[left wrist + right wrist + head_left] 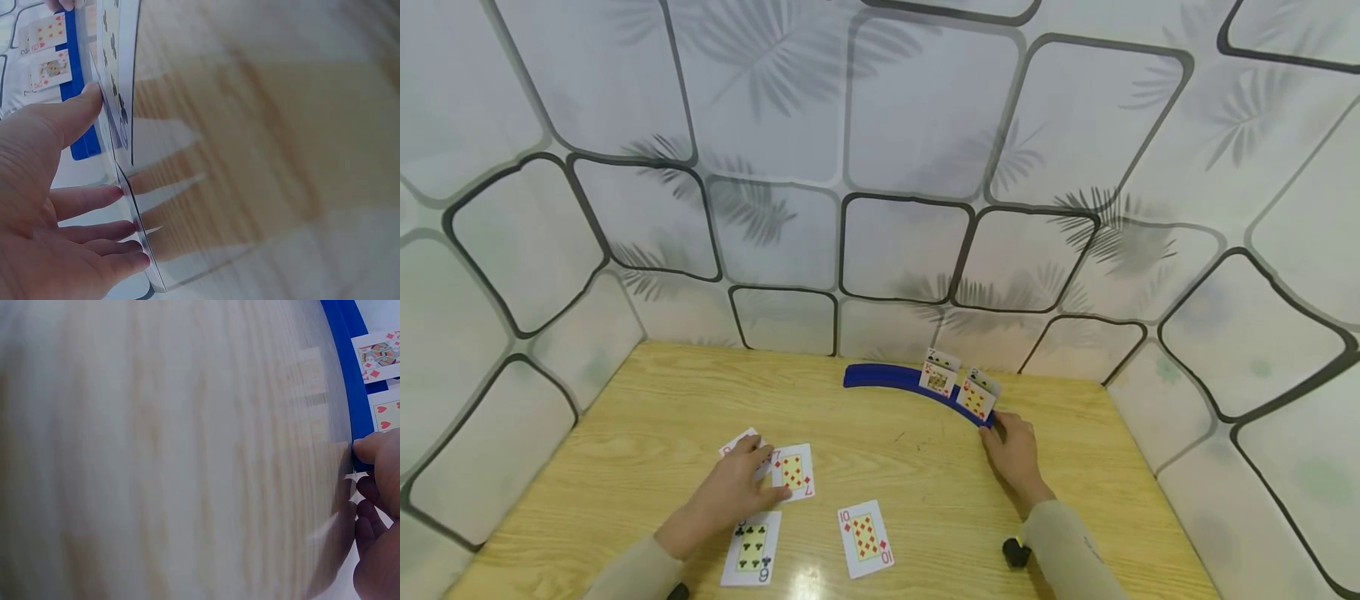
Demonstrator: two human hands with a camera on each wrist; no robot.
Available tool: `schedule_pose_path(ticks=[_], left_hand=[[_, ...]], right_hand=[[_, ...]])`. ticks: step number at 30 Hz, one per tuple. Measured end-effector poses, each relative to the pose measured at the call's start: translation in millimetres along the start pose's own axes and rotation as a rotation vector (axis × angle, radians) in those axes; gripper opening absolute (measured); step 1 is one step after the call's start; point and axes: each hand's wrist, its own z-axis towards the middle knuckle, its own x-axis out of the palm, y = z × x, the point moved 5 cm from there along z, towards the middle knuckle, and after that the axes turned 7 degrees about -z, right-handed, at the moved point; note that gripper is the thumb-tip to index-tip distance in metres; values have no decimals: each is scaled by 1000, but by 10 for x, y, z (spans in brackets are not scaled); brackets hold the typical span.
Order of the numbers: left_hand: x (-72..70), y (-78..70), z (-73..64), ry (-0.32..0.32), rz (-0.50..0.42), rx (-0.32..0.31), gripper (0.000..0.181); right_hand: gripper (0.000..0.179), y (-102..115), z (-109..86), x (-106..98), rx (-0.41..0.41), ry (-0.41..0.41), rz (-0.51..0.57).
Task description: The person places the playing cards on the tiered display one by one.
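Observation:
My left hand (727, 502) rests over playing cards on the left of the table. Its thumb touches the seven of diamonds (793, 472), while its fingers lie on a card (736, 441) they mostly cover. In the left wrist view the fingers (94, 231) reach out loosely to the card edges. Just below the hand is a club card (751, 550). My right hand (1017, 452) pinches the right end of a curved blue card holder (880, 376) between thumb and fingers. Standing in the holder are a king of diamonds (937, 380) and a heart card (976, 400), each before a black-suited card.
A ten of diamonds (866, 538) lies face up near the front of the wooden table (925, 467). Close behind the holder rises a patterned wall (906, 250), and walls also bound the table at left and right. A small black object (1016, 552) is by the right wrist.

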Motion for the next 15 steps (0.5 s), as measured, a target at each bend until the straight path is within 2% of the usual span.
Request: schedule_pose_path(ticks=[5, 15], left_hand=[[-9, -30, -2, -4, -11, -3, 73], [10, 5, 21, 27, -68, -70, 73]], right_hand=[[48, 9, 4, -3, -11, -12, 2], [50, 4, 1, 4, 8, 8, 8]])
